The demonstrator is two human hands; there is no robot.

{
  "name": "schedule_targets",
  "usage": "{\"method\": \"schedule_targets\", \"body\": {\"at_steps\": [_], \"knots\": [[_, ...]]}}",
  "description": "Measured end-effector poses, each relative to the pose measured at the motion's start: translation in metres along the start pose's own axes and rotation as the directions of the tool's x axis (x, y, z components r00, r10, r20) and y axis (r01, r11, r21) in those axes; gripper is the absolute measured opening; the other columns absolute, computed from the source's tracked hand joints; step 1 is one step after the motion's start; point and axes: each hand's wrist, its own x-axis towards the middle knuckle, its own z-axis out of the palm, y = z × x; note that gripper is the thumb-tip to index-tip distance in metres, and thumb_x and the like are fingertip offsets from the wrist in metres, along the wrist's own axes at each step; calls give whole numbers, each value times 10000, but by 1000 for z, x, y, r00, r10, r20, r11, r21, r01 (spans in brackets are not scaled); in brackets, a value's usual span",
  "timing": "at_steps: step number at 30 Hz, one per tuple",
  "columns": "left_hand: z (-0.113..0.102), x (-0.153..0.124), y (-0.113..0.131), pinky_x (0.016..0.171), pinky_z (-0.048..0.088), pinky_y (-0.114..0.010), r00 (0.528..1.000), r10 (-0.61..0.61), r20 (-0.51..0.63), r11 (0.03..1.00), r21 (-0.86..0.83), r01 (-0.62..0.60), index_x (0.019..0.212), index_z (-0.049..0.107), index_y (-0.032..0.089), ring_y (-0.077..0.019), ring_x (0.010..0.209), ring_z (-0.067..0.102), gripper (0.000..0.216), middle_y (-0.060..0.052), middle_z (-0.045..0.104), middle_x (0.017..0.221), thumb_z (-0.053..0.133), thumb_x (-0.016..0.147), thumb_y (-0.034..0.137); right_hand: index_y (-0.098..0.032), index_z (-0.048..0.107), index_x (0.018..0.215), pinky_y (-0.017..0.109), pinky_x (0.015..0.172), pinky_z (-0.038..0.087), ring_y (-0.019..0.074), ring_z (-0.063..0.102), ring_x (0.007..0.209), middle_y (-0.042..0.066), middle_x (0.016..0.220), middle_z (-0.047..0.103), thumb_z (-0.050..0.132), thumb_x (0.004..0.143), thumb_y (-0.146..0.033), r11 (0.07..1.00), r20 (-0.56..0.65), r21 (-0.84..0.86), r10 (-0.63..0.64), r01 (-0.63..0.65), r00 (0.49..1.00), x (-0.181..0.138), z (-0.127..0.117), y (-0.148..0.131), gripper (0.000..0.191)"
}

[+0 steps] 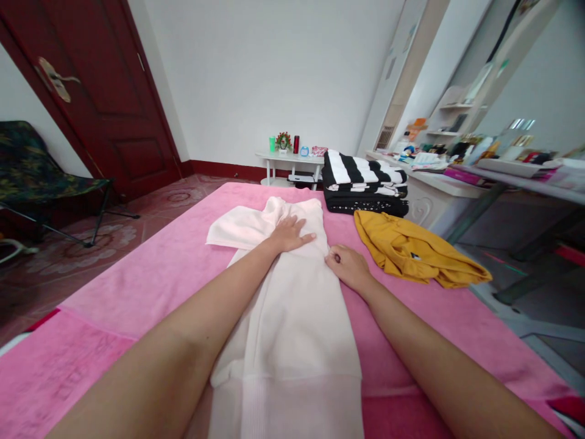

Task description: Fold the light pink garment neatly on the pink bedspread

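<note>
A pale pink-white sweatshirt (301, 317) lies lengthwise in front of me, its sides folded inward, with a ribbed hem at the near end. One sleeve (237, 227) sticks out to the left near the far end. My left hand (290, 234) rests flat on the upper part of the garment, fingers spread. At the sweatshirt's right edge, my right hand (350, 267) has its fingers curled closed on the cloth. A crumpled mustard-yellow garment (411, 250) lies to the right of that hand.
Folded black-and-white clothes (365, 183) are stacked at the far right of the pink cover (178, 286). Beyond stands a small white table (292, 157) with small items. A cluttered dressing table (457, 180) is on the right, a camouflage folding chair (41, 167) on the left.
</note>
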Motion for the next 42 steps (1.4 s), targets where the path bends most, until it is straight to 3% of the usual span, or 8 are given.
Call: {"method": "schedule_targets", "body": {"at_steps": [12,19,24,28,31,33,38,42], "knots": [[-64,-175,36,1160,117,-393,897,207,390,964,-238,-119,1490,162,123,-274,1426,8,1002,-116,-17,1544,450,754,739,-190,619,831,298,722,398,203,579,843,61,906,628,547,723,-154,997,194,-74,-9,24,981,-30,-49,-33,135],[-100,-264,85,1176,110,-361,748,493,444,833,-489,-258,1495,142,189,-244,1430,58,966,-55,21,1551,560,755,649,-147,447,1339,380,1015,344,255,468,1236,128,1371,494,456,888,-380,974,-32,111,-193,196,981,-23,-43,-117,508],[-111,-236,45,924,479,-343,757,496,426,646,-763,6,1192,628,203,-227,1059,620,490,-82,648,1187,558,829,524,-136,300,1451,500,1114,165,274,154,1418,118,1533,226,307,922,-537,985,213,29,-174,172,961,-38,12,-123,664],[-100,-181,-39,681,508,-274,975,-217,47,662,-727,183,953,653,124,-167,728,642,375,-76,688,861,664,753,442,-168,264,1470,473,1132,130,238,88,1433,70,1553,165,229,927,-566,985,244,3,-170,175,955,-43,19,-117,674],[-93,-147,-99,639,480,-244,652,-741,-162,570,-665,483,991,612,148,-180,785,631,432,-70,664,914,750,661,390,-181,290,1461,466,1131,140,234,107,1430,61,1550,184,250,926,-556,986,224,8,-163,165,961,-42,15,-117,655],[-90,-134,-124,582,477,-276,551,-829,-102,465,-672,576,918,616,113,-212,733,627,440,-95,660,823,738,659,448,-181,314,1451,464,1130,147,234,125,1427,60,1543,209,270,925,-547,987,209,22,-162,161,965,-42,14,-118,643],[-84,-111,-132,511,462,-301,559,-829,-23,412,-701,583,644,592,121,-212,561,594,239,-51,600,550,770,613,278,-185,407,1398,477,1124,176,253,191,1410,71,1510,305,362,909,-514,980,137,121,-176,160,975,-42,17,-116,591],[-100,-83,-107,644,490,-286,578,-783,-229,527,-737,422,798,624,134,-204,729,634,115,-47,657,731,664,700,180,-183,479,1331,450,1122,215,254,308,1364,101,1454,403,443,880,-498,925,30,366,-121,102,992,-38,20,-109,552]]}}
